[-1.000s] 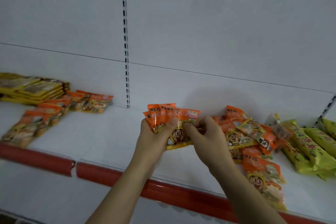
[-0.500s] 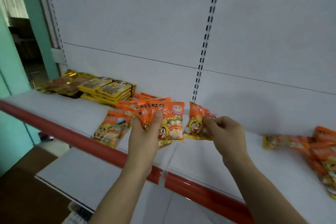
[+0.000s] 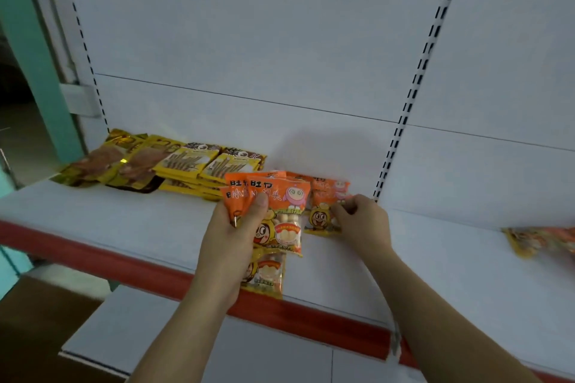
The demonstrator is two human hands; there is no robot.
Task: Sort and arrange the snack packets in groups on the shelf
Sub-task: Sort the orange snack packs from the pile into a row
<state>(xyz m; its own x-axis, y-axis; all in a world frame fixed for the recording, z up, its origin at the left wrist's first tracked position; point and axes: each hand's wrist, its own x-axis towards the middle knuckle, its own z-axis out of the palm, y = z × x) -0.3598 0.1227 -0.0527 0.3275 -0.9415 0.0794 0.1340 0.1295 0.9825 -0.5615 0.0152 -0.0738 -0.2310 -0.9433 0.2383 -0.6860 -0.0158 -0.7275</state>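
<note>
Right hand (image 3: pixel 362 222) moved its single orange packet (image 3: pixel 323 211) down toward shelf (image 3: pixel 130 221) at frame centre, pinching its edge; left hand (image 3: pixel 236 236) grips fanned orange packets (image 3: pixel 273 208) just left

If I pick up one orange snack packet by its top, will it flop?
Probably a little. The orange snack packet pinched by the right hand looks like thin, glossy film, so likely light, bendy and slippery. The round puffs showing through the window of the fanned packets might crush if squeezed.
</note>
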